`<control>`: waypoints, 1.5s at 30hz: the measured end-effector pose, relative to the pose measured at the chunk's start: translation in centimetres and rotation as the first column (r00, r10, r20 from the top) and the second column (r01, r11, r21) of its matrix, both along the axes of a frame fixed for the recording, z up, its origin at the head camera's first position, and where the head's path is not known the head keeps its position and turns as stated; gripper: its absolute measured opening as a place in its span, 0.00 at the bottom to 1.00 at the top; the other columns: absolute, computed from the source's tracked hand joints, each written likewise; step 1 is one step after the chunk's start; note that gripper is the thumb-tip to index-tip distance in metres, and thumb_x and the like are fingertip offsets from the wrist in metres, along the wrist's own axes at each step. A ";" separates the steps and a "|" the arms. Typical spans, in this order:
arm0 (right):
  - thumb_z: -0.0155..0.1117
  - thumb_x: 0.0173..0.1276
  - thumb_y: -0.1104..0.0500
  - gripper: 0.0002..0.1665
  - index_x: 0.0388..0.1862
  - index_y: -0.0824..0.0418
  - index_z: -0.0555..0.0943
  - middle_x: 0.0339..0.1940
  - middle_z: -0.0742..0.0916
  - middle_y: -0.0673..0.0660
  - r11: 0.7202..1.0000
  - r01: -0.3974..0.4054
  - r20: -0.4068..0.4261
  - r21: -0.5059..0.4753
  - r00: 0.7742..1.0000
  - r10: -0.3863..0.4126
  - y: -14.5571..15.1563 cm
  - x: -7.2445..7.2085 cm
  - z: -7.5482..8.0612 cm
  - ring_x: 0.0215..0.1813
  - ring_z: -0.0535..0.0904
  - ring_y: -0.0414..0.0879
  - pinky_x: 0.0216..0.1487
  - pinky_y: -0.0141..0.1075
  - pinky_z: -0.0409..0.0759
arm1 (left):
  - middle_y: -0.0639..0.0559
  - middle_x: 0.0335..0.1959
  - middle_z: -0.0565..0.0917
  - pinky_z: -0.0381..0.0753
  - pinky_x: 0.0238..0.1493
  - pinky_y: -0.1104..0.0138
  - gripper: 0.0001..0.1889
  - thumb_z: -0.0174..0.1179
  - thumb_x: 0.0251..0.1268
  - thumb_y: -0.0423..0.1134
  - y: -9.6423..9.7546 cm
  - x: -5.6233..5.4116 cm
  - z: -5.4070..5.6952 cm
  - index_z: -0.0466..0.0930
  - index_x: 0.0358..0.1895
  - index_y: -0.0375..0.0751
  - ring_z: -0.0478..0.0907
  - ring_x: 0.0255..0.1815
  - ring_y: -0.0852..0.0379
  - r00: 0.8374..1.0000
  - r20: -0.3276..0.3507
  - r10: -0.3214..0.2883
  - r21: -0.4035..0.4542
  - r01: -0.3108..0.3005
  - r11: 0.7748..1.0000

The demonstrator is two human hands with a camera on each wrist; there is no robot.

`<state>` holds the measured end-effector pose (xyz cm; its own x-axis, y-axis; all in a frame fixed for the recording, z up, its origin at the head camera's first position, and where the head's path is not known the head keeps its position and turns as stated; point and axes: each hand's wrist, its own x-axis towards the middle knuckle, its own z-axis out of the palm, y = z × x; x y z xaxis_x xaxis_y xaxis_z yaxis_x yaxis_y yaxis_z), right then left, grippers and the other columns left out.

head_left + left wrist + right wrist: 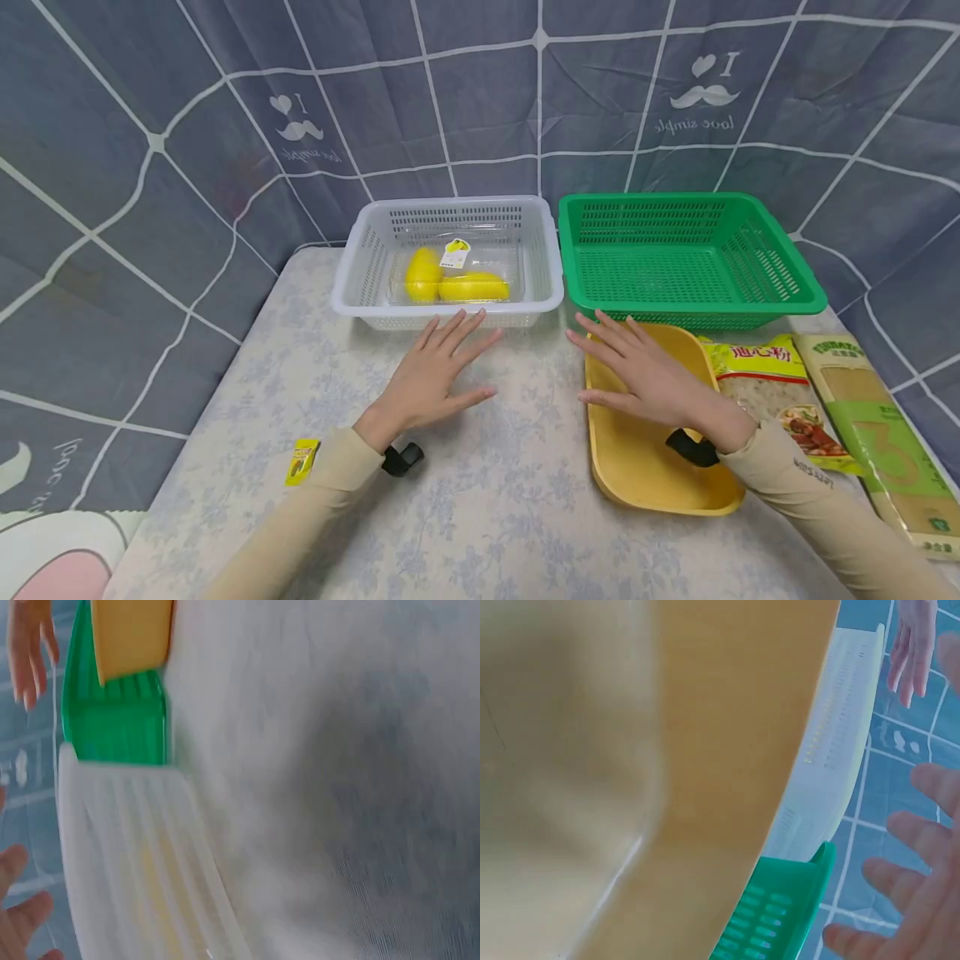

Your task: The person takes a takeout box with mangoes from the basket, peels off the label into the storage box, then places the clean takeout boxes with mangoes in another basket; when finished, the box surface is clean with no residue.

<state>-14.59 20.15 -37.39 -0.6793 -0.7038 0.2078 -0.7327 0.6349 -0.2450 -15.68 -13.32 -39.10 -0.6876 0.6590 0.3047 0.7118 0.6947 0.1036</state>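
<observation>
The white basket (525, 308) held a clear box (495, 250) of yellow fruit (474, 288), presumably to keep it contained. Right of that basket stood the green basket (675, 275), probably for easy reach; to its front right lay the yellow tray (637, 467). The left hand (431, 379), fingers spread, holding nothing, hovered by the white basket's near rim, clearance hard to judge; the right hand (648, 379), likewise spread, hung above the tray.

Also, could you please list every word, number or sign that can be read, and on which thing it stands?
"I", heart, moustache, "love simple" (words mirrored): grey curtain
"通心粉": yellow-topped bag
"3": long packet; its heading is unclear
Too small or blurred: small sachet, white label on the clear box, right sleeve
</observation>
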 end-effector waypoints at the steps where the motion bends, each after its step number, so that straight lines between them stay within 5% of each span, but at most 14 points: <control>1: 0.61 0.66 0.41 0.44 0.75 0.55 0.58 0.75 0.59 0.59 1.000 -0.008 -0.018 -0.022 1.000 0.007 0.0 -0.1 0.0 0.74 0.49 0.58 0.70 0.56 0.44 | 0.50 0.76 0.49 0.41 0.70 0.48 0.38 0.36 0.67 0.70 -0.4 -0.3 -0.1 0.51 0.76 0.56 0.42 0.75 0.48 1.000 -0.006 0.017 0.034 -0.016 0.999; 5: 0.68 0.62 0.49 0.38 0.69 0.58 0.69 0.63 0.73 0.61 0.992 -0.033 -0.101 -0.120 0.995 0.021 0.1 -0.4 -0.1 0.60 0.71 0.55 0.59 0.50 0.69 | 0.46 0.72 0.59 0.50 0.69 0.50 0.35 0.46 0.69 0.61 -2.0 -1.9 -0.2 0.58 0.73 0.47 0.53 0.72 0.46 0.994 -0.039 0.103 0.234 -0.091 0.968; 9: 0.70 0.60 0.55 0.30 0.62 0.58 0.76 0.48 0.77 0.57 0.977 -0.055 -0.175 -0.205 0.984 0.019 0.0 -0.7 -0.2 0.42 0.73 0.46 0.37 0.38 0.74 | 0.42 0.68 0.66 0.59 0.64 0.50 0.29 0.56 0.67 0.48 -3.7 -3.7 0.2 0.66 0.68 0.41 0.62 0.66 0.42 0.966 -0.010 0.257 0.432 -0.228 0.873; 14: 0.67 0.61 0.57 0.21 0.54 0.60 0.81 0.43 0.79 0.56 0.952 -0.083 -0.253 -0.294 0.967 0.006 0.0 -0.9 -0.4 0.39 0.73 0.46 0.33 0.36 0.72 | 0.41 0.70 0.62 0.55 0.64 0.48 0.28 0.56 0.67 0.44 -6.1 -6.2 1.1 0.66 0.68 0.38 0.57 0.68 0.41 0.870 0.162 0.467 0.444 -0.486 0.752; 20: 0.65 0.64 0.54 0.15 0.47 0.59 0.83 0.41 0.81 0.54 0.948 -0.087 -0.284 -0.306 0.959 -0.004 0.2 -0.9 -0.5 0.38 0.76 0.46 0.34 0.39 0.75 | 0.39 0.74 0.50 0.44 0.68 0.45 0.30 0.52 0.69 0.46 -8.9 -9.4 1.5 0.61 0.70 0.36 0.43 0.73 0.39 0.743 0.330 0.583 0.298 -0.667 0.682; 23: 0.68 0.60 0.57 0.14 0.45 0.60 0.84 0.40 0.82 0.54 0.953 -0.086 -0.286 -0.289 0.958 0.000 0.4 -0.8 -0.6 0.37 0.78 0.46 0.35 0.40 0.77 | 0.39 0.75 0.46 0.44 0.67 0.43 0.31 0.51 0.70 0.46 -10.1 -10.5 1.4 0.58 0.72 0.35 0.42 0.73 0.37 0.708 0.379 0.596 0.253 -0.699 0.669; 28: 0.69 0.57 0.58 0.15 0.44 0.60 0.84 0.39 0.83 0.53 0.957 -0.074 -0.292 -0.282 0.956 -0.013 0.8 -0.7 -0.7 0.36 0.78 0.45 0.32 0.40 0.77 | 0.39 0.75 0.47 0.49 0.67 0.45 0.31 0.52 0.71 0.45 -11.2 -11.7 1.1 0.56 0.73 0.37 0.46 0.72 0.36 0.686 0.473 0.553 0.287 -0.714 0.639; 36: 0.66 0.61 0.56 0.18 0.50 0.58 0.83 0.41 0.83 0.52 0.967 -0.067 -0.288 -0.247 0.958 -0.007 0.3 -1.4 -0.2 0.28 0.75 0.43 0.22 0.34 0.71 | 0.40 0.72 0.58 0.59 0.64 0.48 0.30 0.52 0.71 0.41 -11.5 -11.7 1.1 0.57 0.74 0.49 0.60 0.67 0.38 0.637 0.635 0.436 0.406 -0.756 0.513; 41: 0.67 0.61 0.56 0.18 0.50 0.57 0.82 0.38 0.82 0.51 0.970 -0.069 -0.275 -0.234 0.962 0.002 -1.2 -3.0 0.9 0.21 0.66 0.39 0.17 0.30 0.63 | 0.38 0.68 0.64 0.67 0.57 0.48 0.28 0.50 0.72 0.38 -11.4 -11.6 1.1 0.58 0.73 0.53 0.67 0.62 0.38 0.605 0.657 0.450 0.411 -0.788 0.458; 45: 0.67 0.62 0.59 0.17 0.51 0.58 0.82 0.39 0.82 0.54 0.959 -0.035 -0.185 -0.280 0.983 -0.018 -2.9 -5.0 2.1 0.26 0.75 0.43 0.20 0.33 0.69 | 0.38 0.66 0.67 0.71 0.53 0.49 0.26 0.47 0.72 0.35 -11.3 -11.7 0.9 0.60 0.72 0.53 0.70 0.58 0.39 0.586 0.661 0.469 0.428 -0.807 0.407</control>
